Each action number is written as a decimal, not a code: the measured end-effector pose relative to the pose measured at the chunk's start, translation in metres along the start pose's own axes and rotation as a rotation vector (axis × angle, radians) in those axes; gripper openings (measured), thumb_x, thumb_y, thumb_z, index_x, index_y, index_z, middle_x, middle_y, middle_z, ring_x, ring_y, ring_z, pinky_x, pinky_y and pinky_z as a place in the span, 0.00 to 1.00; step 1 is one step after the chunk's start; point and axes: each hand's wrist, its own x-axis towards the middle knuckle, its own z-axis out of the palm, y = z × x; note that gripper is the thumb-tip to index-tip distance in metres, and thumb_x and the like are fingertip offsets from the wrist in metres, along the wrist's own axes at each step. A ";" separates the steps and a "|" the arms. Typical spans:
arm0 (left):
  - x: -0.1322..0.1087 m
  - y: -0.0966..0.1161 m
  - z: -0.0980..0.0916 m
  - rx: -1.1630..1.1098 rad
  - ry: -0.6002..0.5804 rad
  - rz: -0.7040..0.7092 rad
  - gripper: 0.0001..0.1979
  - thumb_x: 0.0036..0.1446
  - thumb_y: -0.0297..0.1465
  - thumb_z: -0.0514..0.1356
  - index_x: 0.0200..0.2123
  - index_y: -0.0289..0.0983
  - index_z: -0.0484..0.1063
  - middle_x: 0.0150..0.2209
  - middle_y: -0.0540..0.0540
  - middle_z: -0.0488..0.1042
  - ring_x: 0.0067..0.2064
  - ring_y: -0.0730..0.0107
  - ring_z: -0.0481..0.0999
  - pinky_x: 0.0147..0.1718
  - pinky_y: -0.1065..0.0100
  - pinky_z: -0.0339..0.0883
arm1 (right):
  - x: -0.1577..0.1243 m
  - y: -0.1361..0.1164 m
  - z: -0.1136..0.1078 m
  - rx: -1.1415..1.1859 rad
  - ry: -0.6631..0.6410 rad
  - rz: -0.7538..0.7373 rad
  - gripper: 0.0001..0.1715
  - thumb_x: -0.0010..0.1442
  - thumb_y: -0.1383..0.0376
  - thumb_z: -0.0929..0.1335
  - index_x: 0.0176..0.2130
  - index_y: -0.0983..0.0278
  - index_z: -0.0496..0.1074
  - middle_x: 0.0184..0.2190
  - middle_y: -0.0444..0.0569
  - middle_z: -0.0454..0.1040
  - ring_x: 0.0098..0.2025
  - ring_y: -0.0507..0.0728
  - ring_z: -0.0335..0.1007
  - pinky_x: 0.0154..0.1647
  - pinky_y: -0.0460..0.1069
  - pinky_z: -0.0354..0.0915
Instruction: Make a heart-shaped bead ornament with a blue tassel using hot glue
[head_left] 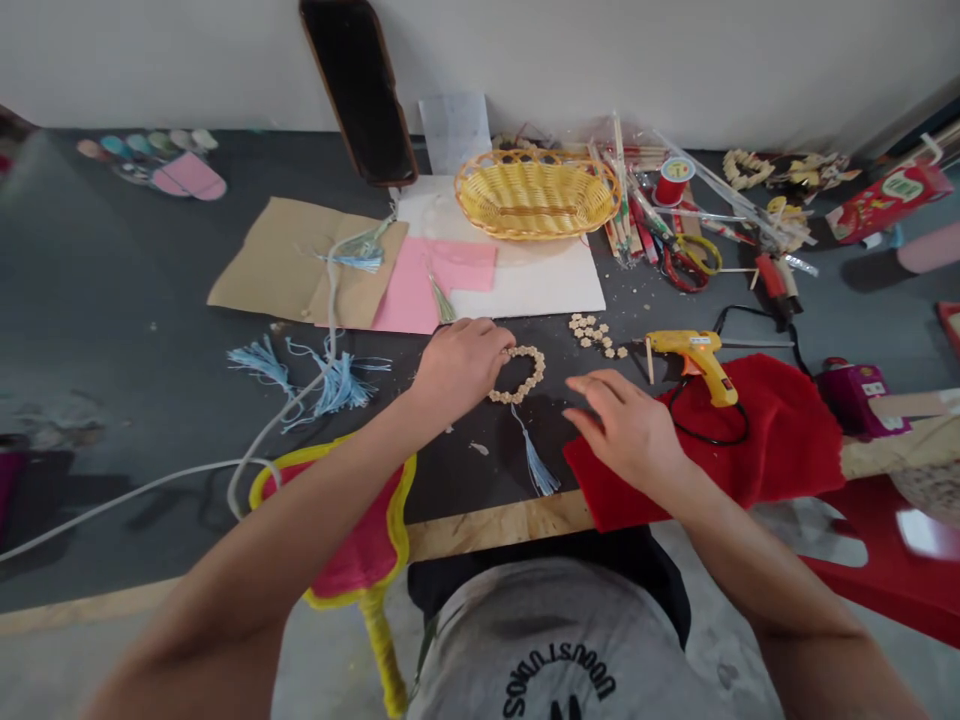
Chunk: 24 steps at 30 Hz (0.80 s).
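Observation:
A ring of small pale wooden flower-shaped pieces lies on the dark tabletop, with a blue tassel hanging toward the front edge. My left hand pinches the ring's upper left side, and its fingertips partly cover that stretch. To the right of the ring, my right hand is held with thumb and fingers apart and nothing visible between them. Loose wooden flower pieces lie just beyond the right hand. A yellow glue gun rests to the right of them, beside a red cloth.
Blue tassels lie at left, near a white cable. Brown paper, pink paper and a yellow woven basket are farther back. Scissors and a red thread spool sit at back right. A phone stands behind.

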 end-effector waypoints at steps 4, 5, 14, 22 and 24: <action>0.000 -0.002 0.000 0.024 0.006 0.021 0.09 0.64 0.29 0.55 0.43 0.36 0.75 0.41 0.41 0.77 0.46 0.58 0.74 0.46 0.59 0.66 | 0.023 -0.017 0.018 -0.131 -0.087 -0.071 0.13 0.66 0.64 0.65 0.50 0.62 0.72 0.46 0.51 0.76 0.43 0.58 0.74 0.35 0.50 0.65; 0.000 -0.003 0.001 0.031 0.010 0.026 0.09 0.64 0.28 0.55 0.43 0.36 0.75 0.41 0.41 0.76 0.45 0.58 0.74 0.46 0.59 0.66 | 0.027 -0.019 0.020 -0.162 -0.092 -0.084 0.10 0.66 0.64 0.65 0.46 0.62 0.73 0.44 0.50 0.76 0.42 0.57 0.74 0.33 0.49 0.64; 0.000 -0.007 0.004 0.026 0.040 0.053 0.10 0.64 0.27 0.54 0.42 0.37 0.75 0.41 0.43 0.76 0.44 0.60 0.73 0.44 0.61 0.66 | 0.008 -0.031 0.022 -0.108 -0.152 -0.117 0.17 0.65 0.52 0.66 0.35 0.63 0.73 0.33 0.47 0.75 0.35 0.55 0.71 0.31 0.49 0.56; -0.001 -0.008 0.007 0.039 0.072 0.076 0.11 0.64 0.26 0.53 0.42 0.37 0.75 0.41 0.43 0.76 0.43 0.59 0.72 0.42 0.60 0.65 | -0.009 -0.037 0.030 -0.180 -0.163 -0.080 0.12 0.64 0.64 0.64 0.29 0.63 0.71 0.28 0.46 0.73 0.30 0.54 0.69 0.29 0.50 0.52; -0.001 -0.009 0.008 0.033 0.072 0.074 0.11 0.64 0.26 0.53 0.42 0.37 0.75 0.40 0.43 0.76 0.42 0.60 0.72 0.42 0.60 0.65 | -0.009 -0.035 0.029 -0.176 -0.158 -0.063 0.13 0.64 0.64 0.64 0.29 0.63 0.71 0.27 0.46 0.73 0.30 0.54 0.69 0.28 0.50 0.51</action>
